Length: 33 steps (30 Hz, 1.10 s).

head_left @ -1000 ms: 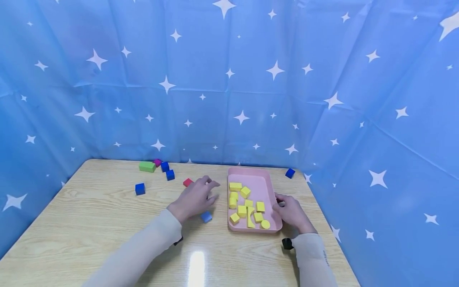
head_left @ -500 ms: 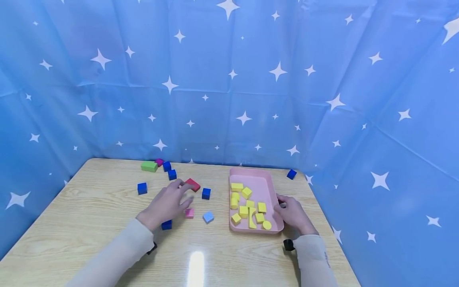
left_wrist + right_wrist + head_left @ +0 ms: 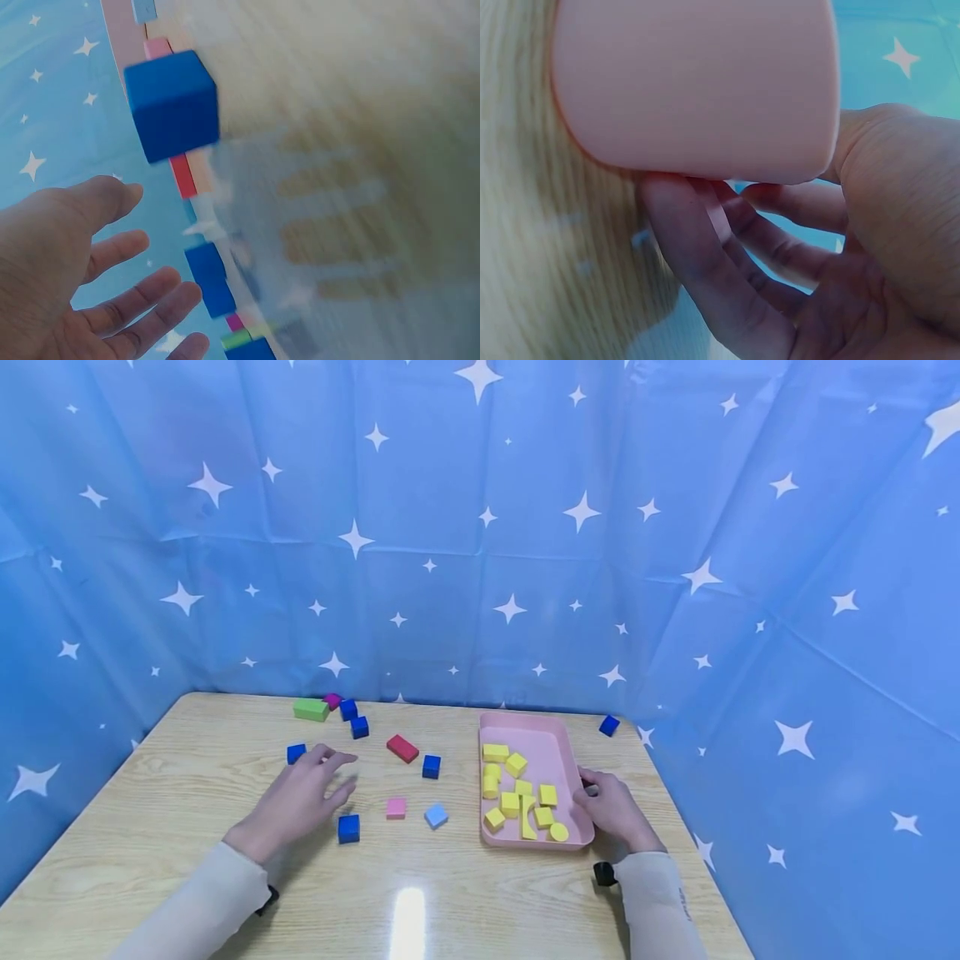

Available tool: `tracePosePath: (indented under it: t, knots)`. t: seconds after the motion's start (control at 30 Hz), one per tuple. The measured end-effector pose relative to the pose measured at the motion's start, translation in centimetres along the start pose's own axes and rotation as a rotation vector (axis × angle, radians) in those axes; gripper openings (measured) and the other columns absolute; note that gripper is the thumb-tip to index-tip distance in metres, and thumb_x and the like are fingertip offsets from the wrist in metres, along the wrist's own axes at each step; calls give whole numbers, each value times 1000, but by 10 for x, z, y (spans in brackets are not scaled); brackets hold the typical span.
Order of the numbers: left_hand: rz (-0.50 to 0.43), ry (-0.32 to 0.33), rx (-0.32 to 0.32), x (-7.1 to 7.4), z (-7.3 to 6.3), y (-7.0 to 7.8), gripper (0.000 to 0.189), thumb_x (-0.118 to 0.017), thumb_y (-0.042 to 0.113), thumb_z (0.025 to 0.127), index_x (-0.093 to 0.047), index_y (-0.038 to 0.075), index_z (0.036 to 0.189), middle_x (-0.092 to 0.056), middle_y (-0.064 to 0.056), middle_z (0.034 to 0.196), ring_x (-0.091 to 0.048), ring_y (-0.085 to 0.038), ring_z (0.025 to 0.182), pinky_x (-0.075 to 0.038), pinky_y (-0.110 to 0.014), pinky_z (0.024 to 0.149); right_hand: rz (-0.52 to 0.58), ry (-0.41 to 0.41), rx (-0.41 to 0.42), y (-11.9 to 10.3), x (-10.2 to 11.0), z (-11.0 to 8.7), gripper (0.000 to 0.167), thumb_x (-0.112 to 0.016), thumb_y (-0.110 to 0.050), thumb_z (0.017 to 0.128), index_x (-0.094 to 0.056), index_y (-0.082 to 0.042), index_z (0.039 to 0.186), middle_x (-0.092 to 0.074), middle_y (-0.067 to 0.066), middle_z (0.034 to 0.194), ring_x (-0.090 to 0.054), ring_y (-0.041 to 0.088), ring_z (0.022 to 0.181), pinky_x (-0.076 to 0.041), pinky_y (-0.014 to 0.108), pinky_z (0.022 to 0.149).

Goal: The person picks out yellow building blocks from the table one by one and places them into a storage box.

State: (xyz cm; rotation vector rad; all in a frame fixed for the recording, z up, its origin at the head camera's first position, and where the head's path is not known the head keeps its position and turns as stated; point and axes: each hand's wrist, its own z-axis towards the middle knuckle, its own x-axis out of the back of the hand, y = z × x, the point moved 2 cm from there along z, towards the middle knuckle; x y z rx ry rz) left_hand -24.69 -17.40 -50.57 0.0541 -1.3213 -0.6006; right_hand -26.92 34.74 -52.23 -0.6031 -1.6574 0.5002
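Observation:
My left hand [image 3: 303, 789] hovers over the left half of the table, fingers spread and holding nothing. In the head view it partly covers one blue cube [image 3: 296, 752]; another blue cube [image 3: 348, 829] sits just right of its wrist and looms large in the left wrist view. My right hand [image 3: 617, 808] grips the right wall of a pink tray [image 3: 536, 727], thumb at the rim. The right wrist view shows its fingers [image 3: 705, 259] against the tray's lower edge. Several yellow blocks [image 3: 509, 804] of different shapes lie in the tray's left and near parts.
Between hand and tray lie a red block [image 3: 402, 748], a blue cube [image 3: 431, 767], a pink block [image 3: 396, 808] and a light blue block [image 3: 436, 816]. A green block [image 3: 311, 709] is at the back left, one more blue cube [image 3: 609, 725] at the back right. A starry curtain [image 3: 450, 568] hangs behind.
My left hand has swept leftward from beside the tray, past the red and pink blocks, uncovering them and the blue cubes nearby. My right hand keeps its grip on the tray.

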Motion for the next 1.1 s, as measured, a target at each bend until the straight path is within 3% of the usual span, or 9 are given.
tracePosePath:
  t: [0.23, 0.57, 0.8, 0.93, 1.1]
  knots:
    - [0, 15, 6, 2, -13, -14, 44, -87, 23, 107, -77, 8, 147, -76, -19, 131, -78, -32, 106, -71, -57, 91, -21, 10, -18, 5, 4, -4, 63, -60, -15, 115, -48, 1, 174, -64, 30, 165, -71, 34, 126, -60, 65, 122]
    - [1, 18, 28, 9, -21, -22, 46, -87, 24, 107, -76, 6, 148, -76, -23, 132, -80, -38, 108, -71, -61, 93, -30, 25, -32, 9, 6, -7, 61, -60, -18, 117, -49, -2, 175, -66, 27, 164, -71, 36, 131, -59, 66, 123]
    - [6, 27, 29, 12, -27, -24, 47, -87, 25, 107, -76, 7, 148, -76, -25, 132, -80, -36, 104, -70, -65, 91, -35, 24, 26, 7, 8, -9, 59, -59, -28, 122, -49, -4, 175, -63, 27, 168, -70, 45, 145, -57, 68, 125]
    - [37, 27, 41, 12, -30, -27, 49, -86, 31, 107, -75, 8, 150, -74, -26, 137, -79, -42, 113, -65, -76, 97, -64, 28, 83, 7, 11, -13, 61, -59, -33, 123, -48, -4, 176, -61, 27, 169, -69, 50, 146, -59, 67, 123]
    - [74, 2, 78, 15, -34, -32, 63, -81, 48, 110, -69, 9, 158, -66, -34, 153, -68, -58, 136, -53, -88, 110, -140, 70, 177, 10, 15, -19, 66, -63, -39, 122, -46, -8, 178, -57, 26, 172, -75, 41, 133, -63, 64, 117]
